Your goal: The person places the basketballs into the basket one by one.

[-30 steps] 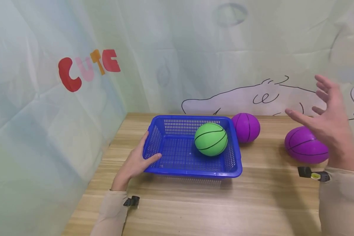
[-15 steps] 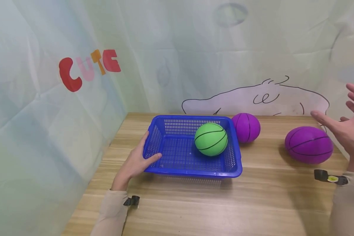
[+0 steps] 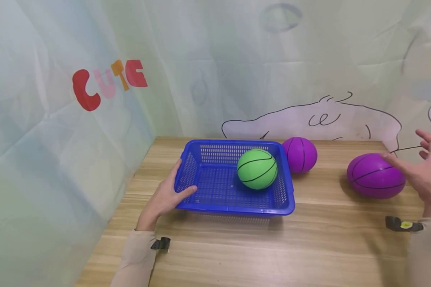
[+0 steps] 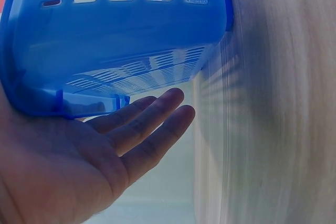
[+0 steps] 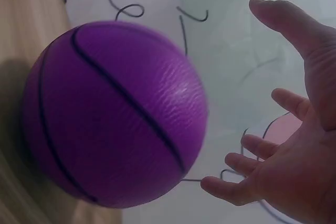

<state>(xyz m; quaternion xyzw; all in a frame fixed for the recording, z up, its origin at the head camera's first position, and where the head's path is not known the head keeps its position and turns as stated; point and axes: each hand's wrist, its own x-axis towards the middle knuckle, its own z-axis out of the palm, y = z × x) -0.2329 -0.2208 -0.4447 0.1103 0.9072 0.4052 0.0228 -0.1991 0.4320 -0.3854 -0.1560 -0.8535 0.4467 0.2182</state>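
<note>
A blue plastic basket (image 3: 233,210) with slotted walls stands on the table, a green ball (image 3: 257,169) inside its right half. My left hand (image 3: 164,198) holds the basket's left end, thumb over the rim and the other fingers along the outside. From the left wrist, those fingers (image 4: 149,135) look fairly straight beside the basket wall (image 4: 121,30). At the right lies a purple ball (image 3: 376,176) with black lines. Beside it my right hand (image 3: 424,173) is spread and holds nothing; the right wrist view shows the hand (image 5: 294,182) apart from the ball (image 5: 115,114).
A second purple ball (image 3: 300,155) sits against or close to the basket's right end, near the back. The wooden table (image 3: 215,255) ends at a printed cloth backdrop (image 3: 208,79) behind and on the left.
My right hand has moved right, away from in front of the purple ball, then lowered beside it. My left hand, the basket and the balls stay where they were.
</note>
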